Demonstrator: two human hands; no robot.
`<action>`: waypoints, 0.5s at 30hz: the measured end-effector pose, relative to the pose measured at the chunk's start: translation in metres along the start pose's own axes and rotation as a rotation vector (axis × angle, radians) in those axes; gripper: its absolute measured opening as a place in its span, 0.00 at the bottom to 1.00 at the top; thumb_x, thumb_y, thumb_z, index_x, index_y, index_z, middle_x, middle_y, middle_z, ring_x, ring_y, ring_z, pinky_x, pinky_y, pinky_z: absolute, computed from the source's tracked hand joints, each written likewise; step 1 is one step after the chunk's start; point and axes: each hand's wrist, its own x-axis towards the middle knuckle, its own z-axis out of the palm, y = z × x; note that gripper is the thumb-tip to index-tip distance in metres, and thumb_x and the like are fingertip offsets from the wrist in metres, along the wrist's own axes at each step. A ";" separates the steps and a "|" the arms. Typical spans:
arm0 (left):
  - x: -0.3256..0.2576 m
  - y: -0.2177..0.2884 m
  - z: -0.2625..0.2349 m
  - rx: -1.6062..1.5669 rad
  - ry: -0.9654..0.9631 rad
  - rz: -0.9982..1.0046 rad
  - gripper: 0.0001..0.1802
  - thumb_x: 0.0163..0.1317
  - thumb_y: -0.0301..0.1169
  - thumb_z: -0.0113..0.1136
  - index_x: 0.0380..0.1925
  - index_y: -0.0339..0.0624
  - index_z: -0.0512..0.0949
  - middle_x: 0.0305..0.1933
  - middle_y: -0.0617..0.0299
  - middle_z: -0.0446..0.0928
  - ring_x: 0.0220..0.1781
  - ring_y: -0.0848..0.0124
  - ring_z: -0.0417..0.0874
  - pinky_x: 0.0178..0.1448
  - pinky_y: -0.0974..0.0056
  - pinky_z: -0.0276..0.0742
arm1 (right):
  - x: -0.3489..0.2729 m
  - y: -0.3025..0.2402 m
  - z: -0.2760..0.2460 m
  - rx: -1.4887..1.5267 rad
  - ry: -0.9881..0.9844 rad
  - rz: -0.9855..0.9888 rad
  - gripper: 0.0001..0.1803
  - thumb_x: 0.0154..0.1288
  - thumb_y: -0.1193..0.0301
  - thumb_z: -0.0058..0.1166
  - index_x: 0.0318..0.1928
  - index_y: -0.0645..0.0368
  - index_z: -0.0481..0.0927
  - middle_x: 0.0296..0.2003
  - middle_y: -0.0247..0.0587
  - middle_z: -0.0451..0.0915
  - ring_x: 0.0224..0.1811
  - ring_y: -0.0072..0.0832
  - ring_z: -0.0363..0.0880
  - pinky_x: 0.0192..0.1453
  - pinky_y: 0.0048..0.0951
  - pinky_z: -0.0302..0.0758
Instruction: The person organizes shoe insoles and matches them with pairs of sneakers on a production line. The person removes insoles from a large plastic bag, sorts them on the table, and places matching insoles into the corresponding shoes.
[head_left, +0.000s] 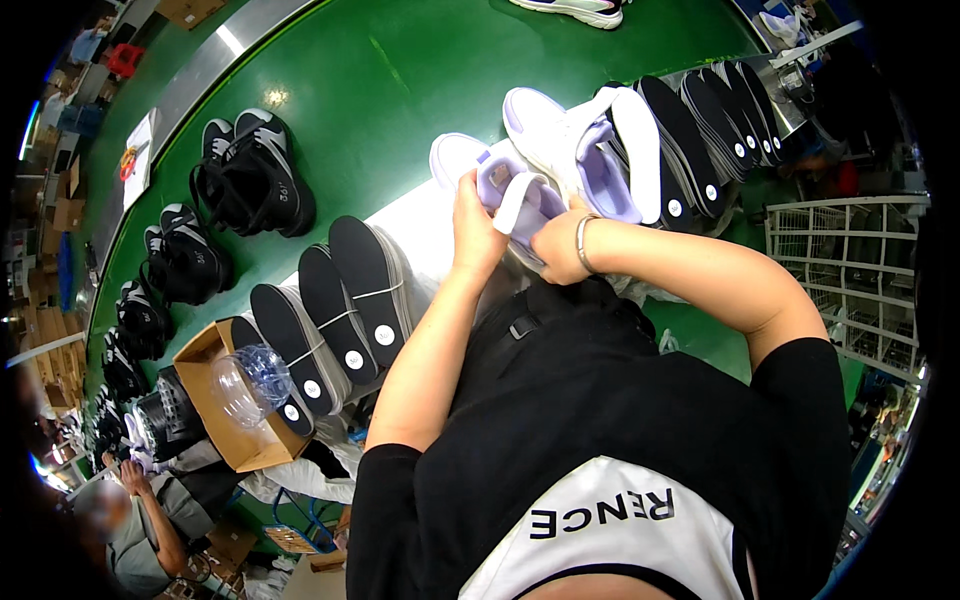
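Shirt (640, 400): black letters (545, 524); black shoe (270, 190), insole labels (384, 335): figures

Bright centre, dark distorted edges.

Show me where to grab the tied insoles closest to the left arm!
Probably around the insoles' middle, by the long edges, near the band: they're long, narrow and tied there. I'd come from above and the right, since another stack crowds their left, while white tabletop shows right.
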 end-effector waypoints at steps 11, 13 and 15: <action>-0.001 0.008 0.003 -0.052 -0.084 -0.010 0.29 0.38 0.20 0.50 0.46 0.34 0.60 0.42 0.47 0.69 0.45 0.57 0.72 0.49 0.62 0.67 | 0.010 0.008 0.011 0.012 -0.087 -0.069 0.15 0.44 0.72 0.44 0.34 0.63 0.77 0.34 0.46 0.77 0.41 0.36 0.74 0.56 0.51 0.46; -0.002 0.004 0.010 0.032 -0.048 0.085 0.29 0.38 0.19 0.49 0.47 0.34 0.60 0.42 0.48 0.70 0.45 0.58 0.72 0.49 0.63 0.67 | 0.011 0.010 0.018 0.055 -0.096 -0.075 0.16 0.44 0.72 0.43 0.35 0.63 0.77 0.34 0.46 0.77 0.41 0.36 0.74 0.55 0.53 0.45; -0.003 0.000 0.010 0.031 -0.041 0.077 0.29 0.38 0.19 0.48 0.46 0.34 0.60 0.42 0.48 0.70 0.45 0.59 0.73 0.49 0.63 0.68 | 0.011 0.008 0.026 0.067 0.007 -0.097 0.19 0.46 0.72 0.42 0.40 0.64 0.73 0.38 0.44 0.76 0.45 0.34 0.73 0.56 0.56 0.42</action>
